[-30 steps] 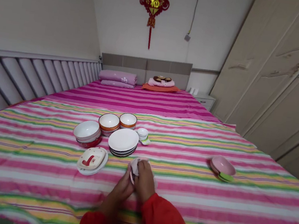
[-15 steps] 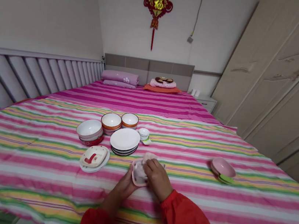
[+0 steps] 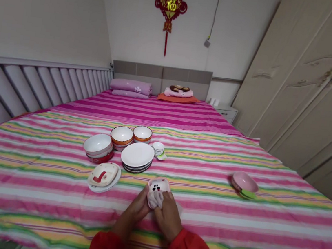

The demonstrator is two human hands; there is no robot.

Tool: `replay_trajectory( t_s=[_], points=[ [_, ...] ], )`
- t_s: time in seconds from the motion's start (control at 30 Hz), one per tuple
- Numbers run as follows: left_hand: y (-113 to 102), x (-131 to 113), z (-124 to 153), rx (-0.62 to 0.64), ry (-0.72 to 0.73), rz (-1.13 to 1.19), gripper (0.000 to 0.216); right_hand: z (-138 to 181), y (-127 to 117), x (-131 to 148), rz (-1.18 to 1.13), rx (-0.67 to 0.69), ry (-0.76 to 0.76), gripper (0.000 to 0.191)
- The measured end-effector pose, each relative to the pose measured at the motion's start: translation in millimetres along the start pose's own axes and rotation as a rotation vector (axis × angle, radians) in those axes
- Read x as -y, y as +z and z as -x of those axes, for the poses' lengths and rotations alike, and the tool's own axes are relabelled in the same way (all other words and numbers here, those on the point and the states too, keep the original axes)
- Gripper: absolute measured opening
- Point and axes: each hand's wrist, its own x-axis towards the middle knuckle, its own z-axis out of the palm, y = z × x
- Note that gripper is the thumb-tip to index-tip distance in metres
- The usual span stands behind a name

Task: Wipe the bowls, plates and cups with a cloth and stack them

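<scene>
In front of the plate stack point(image 3: 137, 158), the left hand point(image 3: 137, 209) grips a pink dish point(image 3: 159, 184) while the right hand point(image 3: 168, 219) closes its fingers point(image 3: 165, 202) on a cloth point(image 3: 156, 198) inside it.

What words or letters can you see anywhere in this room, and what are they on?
"福", in gold, on the hanging red knot ornament; it is a bit blurred, so that is my best reading.
Dark print on the pink dish that the left hand holds and the right hand presses a cloth into: too small to read.
Red mark on the square plate: a shape, no letters.
</scene>
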Motion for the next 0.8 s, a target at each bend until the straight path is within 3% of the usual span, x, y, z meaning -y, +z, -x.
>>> replay_trajectory(
  t_s=[0.13, 0.27, 0.47, 0.6, 0.8],
  points=[
    [1, -2, 0, -0.015, 0.036, 0.048, 0.050, -21, -10, 0, -0.090, -0.100, -0.045, 0.035],
    [2, -3, -1, -0.075, 0.035, 0.091, 0.045, -31, -8, -14, 0.104, -0.022, -0.234, 0.050],
    [-3, 0, -3, -0.018, 0.034, 0.070, 0.045, -3, 1, -22, 0.156, -0.013, -0.100, 0.058],
    [-6, 1, 0, -0.072, 0.013, 0.042, 0.049, 11, 3, -3, 0.008, -0.054, -0.018, 0.044],
    [1, -1, 4, -0.091, 0.002, 0.047, 0.056, 9, 5, 13, -0.413, -0.153, 0.037, 0.027]
  ],
)
